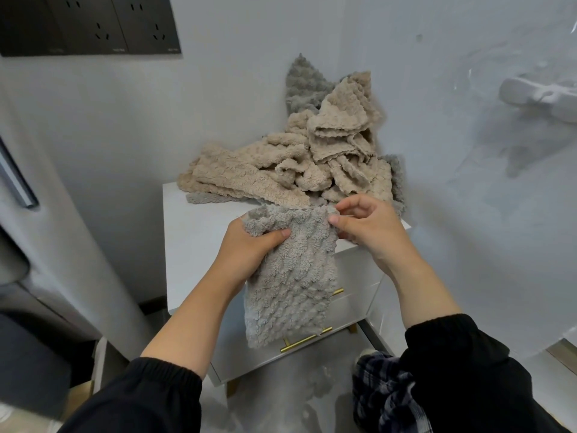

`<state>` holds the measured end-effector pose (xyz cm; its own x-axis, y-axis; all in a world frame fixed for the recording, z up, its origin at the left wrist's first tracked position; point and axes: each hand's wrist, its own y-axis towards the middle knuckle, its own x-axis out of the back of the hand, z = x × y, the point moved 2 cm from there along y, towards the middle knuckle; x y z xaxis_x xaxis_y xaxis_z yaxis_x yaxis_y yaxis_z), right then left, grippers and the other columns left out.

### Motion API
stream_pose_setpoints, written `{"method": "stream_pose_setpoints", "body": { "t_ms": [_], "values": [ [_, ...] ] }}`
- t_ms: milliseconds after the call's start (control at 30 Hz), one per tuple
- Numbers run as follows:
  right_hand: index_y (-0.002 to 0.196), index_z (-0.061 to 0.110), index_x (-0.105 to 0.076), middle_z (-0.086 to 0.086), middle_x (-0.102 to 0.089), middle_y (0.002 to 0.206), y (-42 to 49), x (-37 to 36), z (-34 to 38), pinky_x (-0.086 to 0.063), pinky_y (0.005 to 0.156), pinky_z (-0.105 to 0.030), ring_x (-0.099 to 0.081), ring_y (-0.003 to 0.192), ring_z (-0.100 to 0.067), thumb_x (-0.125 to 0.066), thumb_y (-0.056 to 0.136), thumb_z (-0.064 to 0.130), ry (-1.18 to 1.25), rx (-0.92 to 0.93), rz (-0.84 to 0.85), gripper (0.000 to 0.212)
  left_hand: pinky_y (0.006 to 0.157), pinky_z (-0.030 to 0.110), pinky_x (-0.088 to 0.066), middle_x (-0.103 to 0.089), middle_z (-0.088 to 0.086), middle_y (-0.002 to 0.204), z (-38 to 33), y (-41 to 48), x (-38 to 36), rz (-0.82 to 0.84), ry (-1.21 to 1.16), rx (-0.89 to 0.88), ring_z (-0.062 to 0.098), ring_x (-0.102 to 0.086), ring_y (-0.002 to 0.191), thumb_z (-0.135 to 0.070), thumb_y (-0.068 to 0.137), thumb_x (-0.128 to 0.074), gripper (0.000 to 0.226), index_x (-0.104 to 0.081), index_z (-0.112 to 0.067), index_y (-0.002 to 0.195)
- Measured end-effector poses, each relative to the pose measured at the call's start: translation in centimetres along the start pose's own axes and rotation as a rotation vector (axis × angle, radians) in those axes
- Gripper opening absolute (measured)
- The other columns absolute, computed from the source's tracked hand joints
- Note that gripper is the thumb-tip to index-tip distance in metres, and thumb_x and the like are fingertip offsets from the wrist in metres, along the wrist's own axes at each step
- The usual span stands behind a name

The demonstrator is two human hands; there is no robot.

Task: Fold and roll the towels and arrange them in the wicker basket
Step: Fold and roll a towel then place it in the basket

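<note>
Head view, and the left hand grips the top left corner of a grey towel, thumb clamped over the bunched edge. The right hand pinches the top right corner between thumb and fingers. The towel hangs down the front of a white cabinet (brass handles peek out beside it). Behind, a heap of beige and grey towels sits on the cabinet top, against the wall.

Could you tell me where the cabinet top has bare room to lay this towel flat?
The cabinet top is bare at its front left, between the towel pile and the left hand holding the grey towel. The pile crowds the back and right.
</note>
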<state>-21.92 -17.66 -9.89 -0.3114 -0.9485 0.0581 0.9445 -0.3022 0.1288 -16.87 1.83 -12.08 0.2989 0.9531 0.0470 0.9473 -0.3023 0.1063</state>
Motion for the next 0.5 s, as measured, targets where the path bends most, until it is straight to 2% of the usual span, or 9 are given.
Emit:
{"method": "stream_pose_setpoints", "body": {
  "t_ms": [233, 400, 500],
  "values": [
    [0.072, 0.013, -0.062, 0.006, -0.063, 0.057, 0.61, 0.47, -0.92, -0.055, 0.062, -0.024, -0.060, 0.057, -0.008, -0.076, 0.072, 0.000, -0.031, -0.032, 0.051, 0.019, 0.060, 0.017, -0.050, -0.072, -0.008, 0.074, -0.10, -0.01, -0.02, -0.009, -0.015, 0.008, 0.008, -0.069, 0.070, -0.008, 0.079, -0.074, 0.021, -0.067, -0.008, 0.099],
    [0.067, 0.014, -0.063, -0.001, -0.062, 0.059, 0.57, 0.60, -0.69, -0.049, 0.065, -0.028, -0.059, 0.061, -0.016, -0.077, 0.067, 0.000, 0.034, -0.031, 0.019, 0.020, 0.069, 0.024, -0.054, -0.073, -0.006, 0.077, -0.13, 0.02, 0.13, -0.029, -0.013, 0.002, 0.012, -0.071, 0.075, -0.007, 0.079, -0.074, 0.018, -0.067, -0.011, 0.095],
    [0.062, 0.017, -0.064, -0.009, -0.061, 0.062, 0.49, 0.62, -0.57, -0.043, 0.065, -0.034, -0.056, 0.068, -0.024, -0.079, 0.057, 0.008, 0.116, -0.030, 0.010, 0.017, 0.073, 0.027, -0.054, -0.074, -0.006, 0.081, -0.18, -0.03, 0.16, -0.029, -0.023, -0.001, 0.013, -0.071, 0.079, -0.002, 0.078, -0.074, 0.022, -0.067, -0.010, 0.097]
  ]
}}
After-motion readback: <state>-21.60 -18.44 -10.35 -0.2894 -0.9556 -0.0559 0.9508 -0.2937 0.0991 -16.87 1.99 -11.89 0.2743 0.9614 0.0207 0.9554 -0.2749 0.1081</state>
